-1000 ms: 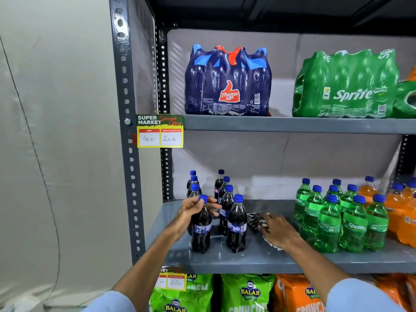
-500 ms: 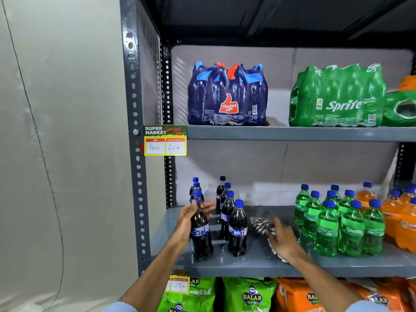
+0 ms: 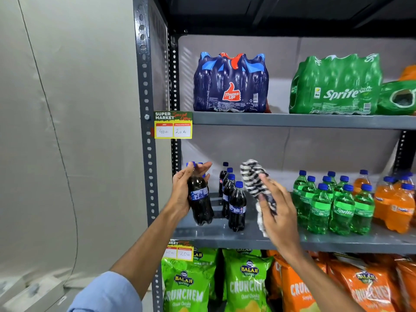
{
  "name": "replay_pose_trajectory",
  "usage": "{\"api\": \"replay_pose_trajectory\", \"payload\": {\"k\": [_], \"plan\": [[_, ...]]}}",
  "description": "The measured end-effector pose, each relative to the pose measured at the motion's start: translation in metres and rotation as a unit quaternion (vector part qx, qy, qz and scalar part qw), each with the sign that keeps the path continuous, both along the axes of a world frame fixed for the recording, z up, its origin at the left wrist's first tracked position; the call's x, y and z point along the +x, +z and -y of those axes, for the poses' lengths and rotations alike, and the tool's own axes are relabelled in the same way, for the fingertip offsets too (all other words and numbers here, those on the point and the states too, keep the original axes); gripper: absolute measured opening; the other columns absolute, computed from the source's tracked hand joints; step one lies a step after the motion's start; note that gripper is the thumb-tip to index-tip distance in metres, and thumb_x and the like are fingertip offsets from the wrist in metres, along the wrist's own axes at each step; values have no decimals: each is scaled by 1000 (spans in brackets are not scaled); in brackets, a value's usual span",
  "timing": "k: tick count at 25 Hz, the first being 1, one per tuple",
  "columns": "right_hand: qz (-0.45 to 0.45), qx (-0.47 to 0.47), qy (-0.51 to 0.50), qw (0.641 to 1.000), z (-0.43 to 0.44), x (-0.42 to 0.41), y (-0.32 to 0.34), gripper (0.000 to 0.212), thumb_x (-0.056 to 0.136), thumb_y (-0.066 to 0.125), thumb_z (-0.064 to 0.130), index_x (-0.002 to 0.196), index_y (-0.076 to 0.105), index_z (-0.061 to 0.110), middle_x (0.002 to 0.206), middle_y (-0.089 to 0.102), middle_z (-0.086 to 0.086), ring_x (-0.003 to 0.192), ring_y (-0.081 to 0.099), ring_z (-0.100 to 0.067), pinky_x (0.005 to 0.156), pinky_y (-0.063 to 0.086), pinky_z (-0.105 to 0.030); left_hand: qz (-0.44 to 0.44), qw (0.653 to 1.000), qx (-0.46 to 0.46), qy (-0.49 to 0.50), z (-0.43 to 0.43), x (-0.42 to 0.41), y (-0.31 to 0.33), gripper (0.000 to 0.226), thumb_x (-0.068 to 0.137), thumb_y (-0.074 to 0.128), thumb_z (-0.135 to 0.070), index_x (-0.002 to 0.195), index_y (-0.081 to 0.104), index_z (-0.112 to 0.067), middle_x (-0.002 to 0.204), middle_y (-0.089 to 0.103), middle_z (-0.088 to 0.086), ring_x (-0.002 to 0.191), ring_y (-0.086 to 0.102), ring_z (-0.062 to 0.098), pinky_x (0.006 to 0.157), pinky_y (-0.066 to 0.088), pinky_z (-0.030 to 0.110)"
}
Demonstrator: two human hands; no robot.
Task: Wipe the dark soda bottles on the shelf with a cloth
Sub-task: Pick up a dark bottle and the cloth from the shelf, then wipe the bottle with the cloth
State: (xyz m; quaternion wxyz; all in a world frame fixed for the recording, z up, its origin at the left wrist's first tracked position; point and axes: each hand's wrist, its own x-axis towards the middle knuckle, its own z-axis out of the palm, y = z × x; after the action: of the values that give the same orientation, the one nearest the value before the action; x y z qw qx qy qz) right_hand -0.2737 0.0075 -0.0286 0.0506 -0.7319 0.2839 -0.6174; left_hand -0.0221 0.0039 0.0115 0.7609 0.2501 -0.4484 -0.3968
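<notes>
So the left hand (image 3: 181,194) has one dark soda bottle (image 3: 200,199) lifted clear of the middle shelf (image 3: 247,240), over its left end. The bottle's tilted, cap leaning left and up toward the upright post, base hanging just above the shelf surface. Fingers (image 3: 202,167) are wrapped round the neck and shoulder from behind, with the thumb along the near side, so it's a proper grip on the bottle.

The right hand (image 3: 279,212) is up in the air too, just right of the standing bottles, holding a black-and-white striped cloth (image 3: 254,176). The cloth sticks up above the hand and a paler bit dangles below the palm. The fingers of that hand are curled around the cloth, pinching it against the palm. Cloth and lifted bottle aren't touching; there's a gap between them.

The other dark bottles (image 3: 236,206) stand upright in a row running from the front toward the back of the shelf, between the two hands. Further right on the same shelf are the green Sprite bottles (image 3: 337,210), then the orange ones (image 3: 394,206) at the right edge. The shelf above carries a Thums Up multipack (image 3: 230,84) and a Sprite multipack (image 3: 335,86). A yellow price tag (image 3: 172,125) is stuck on that upper shelf's left front corner.
</notes>
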Motion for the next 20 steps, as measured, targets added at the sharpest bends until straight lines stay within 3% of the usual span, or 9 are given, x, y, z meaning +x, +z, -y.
{"api": "replay_pose_trajectory", "payload": {"k": [4,6,11,13,15,18,20], "plan": [[-52,-40,32,997,-30,36,-3,48,100,49,32,146,40,45,140,47,9,126,46,-14,109,29,-12,21,1000,-15,-2,-17,-17,10,36,91,62,-40,93,75,-7,120,73,24,120,67,39,101,54,45],[-67,-43,35,996,-37,49,-1,48,101,49,32,146,40,44,139,49,2,125,44,-18,108,27,-11,35,999,-7,-6,-25,-21,16,37,91,61,-41,93,78,-7,118,74,22,108,72,36,95,57,47],[-124,-32,12,992,-50,81,15,49,99,47,43,147,36,49,157,30,5,137,29,-24,107,33,-31,47,993,72,-79,-33,-37,21,58,101,42,-44,130,62,3,92,75,13,78,72,22,70,61,31],[-126,-51,-16,991,-50,92,18,48,99,49,48,146,43,43,160,30,4,140,30,-28,111,32,-34,33,994,60,-83,-32,-38,23,55,98,49,-44,125,64,1,100,75,14,90,71,24,77,61,33],[-145,-110,-37,983,-45,89,5,43,97,60,37,139,56,32,155,41,-1,134,39,-27,112,39,-38,21,998,14,-50,-28,-32,28,44,90,63,-41,108,68,0,110,76,15,105,72,27,87,60,34],[-241,-196,-33,950,-38,67,-32,38,84,72,20,121,67,24,146,52,-3,124,48,-27,98,52,-45,7,1000,-29,9,-27,-18,31,36,88,63,-36,98,70,-2,111,76,21,108,73,29,97,58,38],[-217,-179,-25,959,-31,58,-37,36,81,75,17,115,67,23,141,56,-5,121,52,-28,94,54,-49,-1,999,-37,11,-27,-14,31,37,87,66,-37,99,72,-4,118,73,25,113,71,32,101,54,40]]}}
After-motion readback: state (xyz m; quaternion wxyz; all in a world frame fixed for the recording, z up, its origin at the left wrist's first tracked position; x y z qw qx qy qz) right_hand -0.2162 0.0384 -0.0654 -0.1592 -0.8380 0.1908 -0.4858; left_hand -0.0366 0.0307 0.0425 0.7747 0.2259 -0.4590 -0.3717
